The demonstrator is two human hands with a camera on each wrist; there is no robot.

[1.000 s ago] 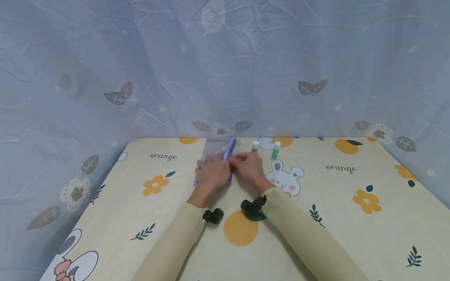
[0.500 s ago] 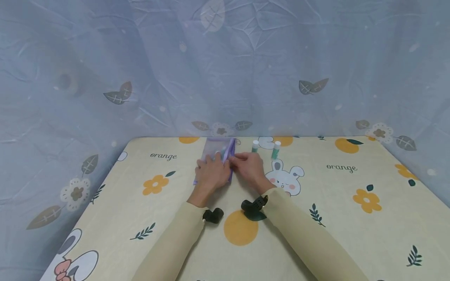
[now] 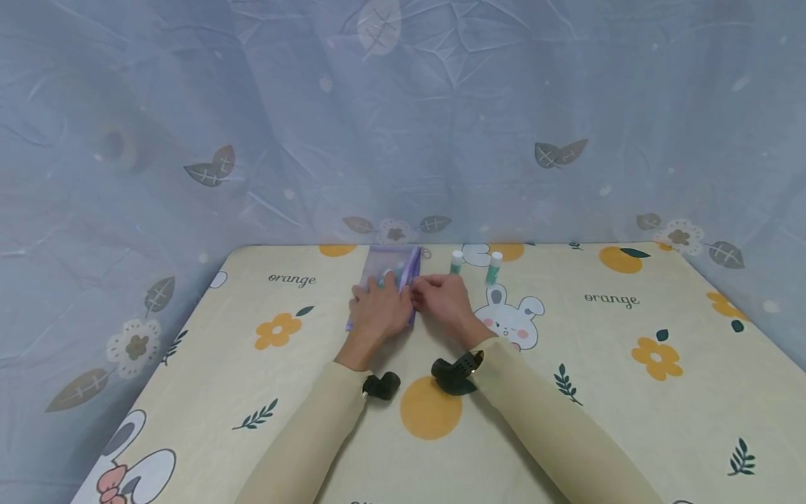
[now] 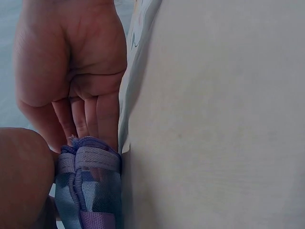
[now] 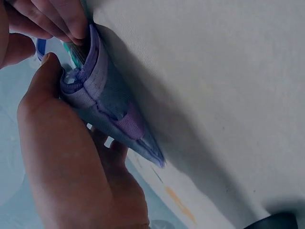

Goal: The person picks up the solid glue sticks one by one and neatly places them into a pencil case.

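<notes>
A purple-edged mesh pouch (image 3: 383, 260) lies flat at the table's far middle, its open side to the right. Teal shapes show dimly through the mesh. My left hand (image 3: 380, 308) rests on top with spread fingers; in the right wrist view its thumb (image 5: 50, 71) lies at the pouch's rim. From the right, my right hand (image 3: 443, 301) reaches to the opening. Its fingertips touch inside the rim of the pouch (image 5: 121, 107), the thumb apart from them. A green piece (image 5: 74, 53) shows in the mouth, mostly hidden.
Two green glue sticks with white caps stand beyond and right of my right hand: one (image 3: 456, 262) nearer, another (image 3: 494, 268) farther right. A patterned cloth (image 3: 302, 420) covers the table. A pale blue curtain (image 3: 403, 126) hangs behind its far edge.
My right fingers have shifted slightly at the pouch's opening, and the purple right edge has folded differently. My left hand stays in place; the two glue sticks have not moved.
</notes>
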